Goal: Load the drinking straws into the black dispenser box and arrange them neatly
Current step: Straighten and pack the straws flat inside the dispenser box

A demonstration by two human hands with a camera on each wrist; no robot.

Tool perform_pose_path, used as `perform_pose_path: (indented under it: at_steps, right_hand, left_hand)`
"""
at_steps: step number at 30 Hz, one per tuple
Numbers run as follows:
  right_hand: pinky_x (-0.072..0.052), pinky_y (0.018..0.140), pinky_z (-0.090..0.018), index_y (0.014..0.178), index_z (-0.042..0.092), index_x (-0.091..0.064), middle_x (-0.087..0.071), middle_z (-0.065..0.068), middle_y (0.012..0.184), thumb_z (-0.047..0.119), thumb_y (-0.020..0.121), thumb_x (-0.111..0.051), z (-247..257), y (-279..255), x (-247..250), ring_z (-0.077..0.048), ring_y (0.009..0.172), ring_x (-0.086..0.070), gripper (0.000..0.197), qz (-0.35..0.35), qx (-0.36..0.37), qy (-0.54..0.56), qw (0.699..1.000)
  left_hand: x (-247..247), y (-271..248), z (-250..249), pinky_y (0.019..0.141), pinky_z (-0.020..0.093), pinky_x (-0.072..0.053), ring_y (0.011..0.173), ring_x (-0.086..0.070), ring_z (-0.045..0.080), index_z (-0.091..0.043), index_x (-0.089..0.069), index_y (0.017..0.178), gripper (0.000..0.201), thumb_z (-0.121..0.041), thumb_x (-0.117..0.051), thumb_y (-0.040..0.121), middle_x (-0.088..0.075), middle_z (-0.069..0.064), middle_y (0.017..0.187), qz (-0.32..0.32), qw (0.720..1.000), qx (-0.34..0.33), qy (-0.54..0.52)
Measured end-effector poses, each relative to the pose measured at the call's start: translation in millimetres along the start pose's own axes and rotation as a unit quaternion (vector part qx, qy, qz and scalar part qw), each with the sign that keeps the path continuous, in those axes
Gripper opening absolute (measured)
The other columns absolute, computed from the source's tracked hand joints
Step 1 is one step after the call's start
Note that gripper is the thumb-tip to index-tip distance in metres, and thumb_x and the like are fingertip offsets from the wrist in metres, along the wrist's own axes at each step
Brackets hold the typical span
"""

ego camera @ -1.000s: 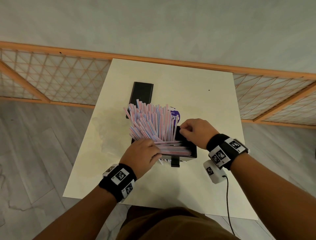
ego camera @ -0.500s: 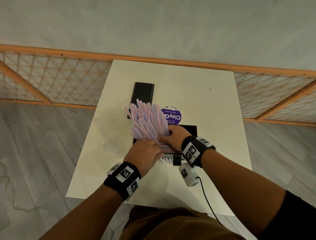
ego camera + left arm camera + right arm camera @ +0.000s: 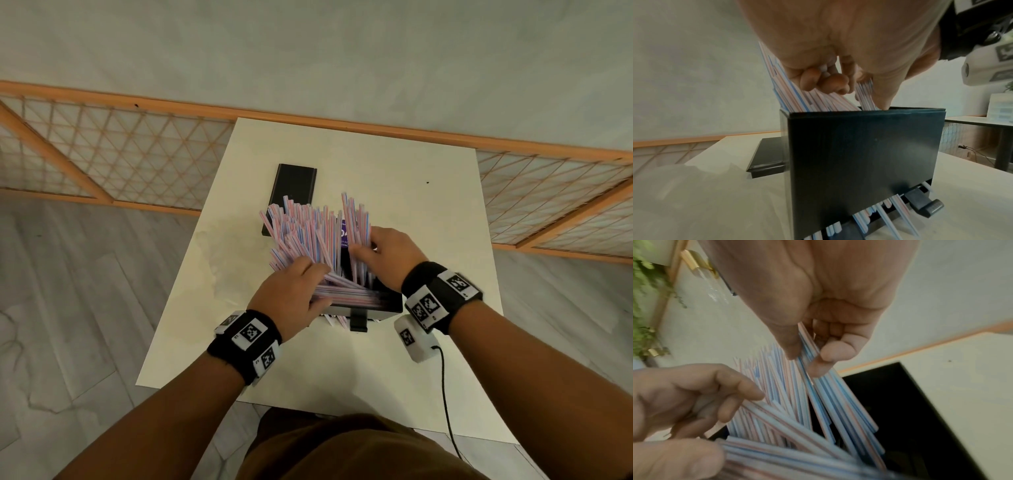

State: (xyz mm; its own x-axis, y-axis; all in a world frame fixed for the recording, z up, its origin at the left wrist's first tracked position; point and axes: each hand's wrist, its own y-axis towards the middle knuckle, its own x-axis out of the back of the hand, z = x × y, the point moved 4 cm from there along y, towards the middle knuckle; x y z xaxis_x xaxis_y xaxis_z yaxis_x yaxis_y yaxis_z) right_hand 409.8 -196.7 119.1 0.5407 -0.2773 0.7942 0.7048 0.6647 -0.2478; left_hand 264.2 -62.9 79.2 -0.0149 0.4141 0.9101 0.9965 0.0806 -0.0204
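A black dispenser box (image 3: 388,301) (image 3: 865,159) (image 3: 906,404) stands open-topped on the white table (image 3: 394,192). A big fan of pink, blue and white striped straws (image 3: 301,236) (image 3: 781,87) (image 3: 785,404) leans out of it to the far left. My left hand (image 3: 294,294) (image 3: 830,81) grips this bundle at the box's left rim. My right hand (image 3: 380,253) (image 3: 807,356) pinches a small bunch of straws (image 3: 356,222) (image 3: 840,395) between thumb and fingers, held more upright over the box. A few straws (image 3: 894,209) poke out of the slot at the box's foot.
The box's black lid (image 3: 291,195) (image 3: 768,155) lies flat beyond the straws. A purple round label (image 3: 344,236) shows behind them. A black lever (image 3: 358,318) (image 3: 927,207) sticks out at the box's front. A wooden lattice fence (image 3: 102,154) runs behind the table.
My right hand has pulled a small bunch out of the bundle and moved it to the right, over the box. The left hand stays on the main bundle.
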Motion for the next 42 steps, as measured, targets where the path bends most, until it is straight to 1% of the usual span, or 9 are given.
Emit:
perform_pose_path:
  at_steps: [5, 8, 12, 20, 25, 30, 36, 39, 42]
  right_hand:
    - [-0.039, 0.068, -0.032, 0.099, 0.017, -0.06, -0.06, 0.001, 0.081, 0.031, 0.102, -0.052, 22, -10, 26, -0.021, 0.075, -0.054, 0.016, -0.018, 0.081, -0.037, 0.996]
    - [-0.033, 0.061, -0.03, 0.08, 0.03, -0.044, -0.051, 0.007, 0.071, 0.035, 0.103, -0.048, 34, -12, 26, -0.014, 0.064, -0.049, 0.024, 0.066, 0.114, -0.12, 0.984]
    - [-0.033, 0.058, -0.026, 0.09, 0.026, -0.047, -0.051, 0.009, 0.074, 0.037, 0.103, -0.046, 44, -9, 0, -0.012, 0.065, -0.05, 0.018, 0.153, 0.103, -0.179, 0.966]
    - [-0.05, 0.086, -0.035, 0.118, 0.012, -0.057, -0.065, -0.008, 0.109, 0.036, 0.101, -0.051, 48, 2, -59, -0.025, 0.097, -0.062, 0.03, 0.222, 0.081, -0.217, 0.947]
    - [-0.046, 0.081, -0.031, 0.112, 0.017, -0.055, -0.052, 0.001, 0.099, 0.041, 0.096, -0.06, 45, -4, -53, -0.019, 0.089, -0.053, 0.03, 0.175, 0.099, -0.145, 0.969]
    - [-0.038, 0.073, -0.027, 0.096, 0.024, -0.049, -0.053, 0.003, 0.096, 0.04, 0.093, -0.064, 15, -12, -30, -0.017, 0.086, -0.053, 0.022, 0.09, 0.042, -0.134, 0.986]
    - [-0.05, 0.082, -0.033, 0.102, 0.015, -0.066, -0.066, -0.003, 0.099, 0.038, 0.101, -0.052, 0, -11, -39, -0.022, 0.092, -0.061, 0.026, 0.108, 0.021, -0.148, 0.983]
    - [-0.049, 0.081, -0.031, 0.101, 0.014, -0.068, -0.067, -0.003, 0.099, 0.037, 0.101, -0.051, 1, -9, -41, -0.021, 0.091, -0.061, 0.029, 0.087, 0.01, -0.124, 0.988]
    - [-0.04, 0.06, -0.026, 0.081, 0.012, -0.066, -0.066, -0.004, 0.083, 0.04, 0.099, -0.052, -9, -3, -28, -0.018, 0.073, -0.059, 0.036, 0.024, -0.06, -0.077, 0.995]
  left_hand:
    - [0, -1, 6, 0.077, 0.034, -0.052, 0.095, -0.062, 0.025, -0.018, -0.059, 0.131, 0.043, -0.036, -0.066, 0.092, -0.06, 0.004, 0.116, -0.016, 0.999, 0.037, 0.015]
    - [-1, -3, 12, 0.08, 0.037, -0.053, 0.098, -0.061, 0.026, -0.018, -0.063, 0.126, 0.036, -0.035, -0.063, 0.093, -0.061, 0.004, 0.113, -0.006, 0.999, 0.046, 0.006]
    - [4, -10, 22, 0.077, 0.037, -0.051, 0.086, -0.055, 0.02, -0.019, -0.064, 0.1, 0.015, -0.032, -0.064, 0.092, -0.053, -0.003, 0.097, -0.007, 0.993, 0.099, -0.066]
    - [20, -33, 51, 0.067, 0.029, -0.042, 0.071, -0.055, 0.016, -0.019, -0.042, 0.117, 0.034, -0.006, -0.058, 0.091, -0.053, 0.003, 0.109, -0.12, 0.925, 0.282, -0.225]
    - [20, -26, 39, 0.067, 0.031, -0.049, 0.068, -0.059, 0.018, -0.02, -0.042, 0.129, 0.048, -0.008, -0.061, 0.087, -0.05, 0.0, 0.119, -0.12, 0.932, 0.25, -0.233]
    - [16, -27, 23, 0.072, 0.044, -0.058, 0.076, -0.064, 0.021, -0.022, -0.045, 0.115, 0.036, -0.033, -0.064, 0.086, -0.042, -0.003, 0.115, -0.109, 0.943, 0.207, -0.236]
    - [11, -25, 9, 0.069, 0.026, -0.053, 0.085, -0.056, 0.011, -0.025, -0.049, 0.117, 0.053, -0.055, -0.075, 0.082, -0.044, -0.006, 0.114, -0.094, 0.975, 0.15, -0.136]
    - [9, -17, 4, 0.07, 0.026, -0.054, 0.084, -0.056, 0.014, -0.025, -0.056, 0.126, 0.051, -0.047, -0.075, 0.085, -0.046, -0.002, 0.113, -0.088, 0.989, 0.103, -0.065]
    - [6, -9, 0, 0.062, 0.028, -0.053, 0.072, -0.052, 0.016, -0.02, -0.069, 0.118, 0.033, -0.028, -0.077, 0.087, -0.046, 0.0, 0.099, -0.095, 0.993, 0.048, -0.043]
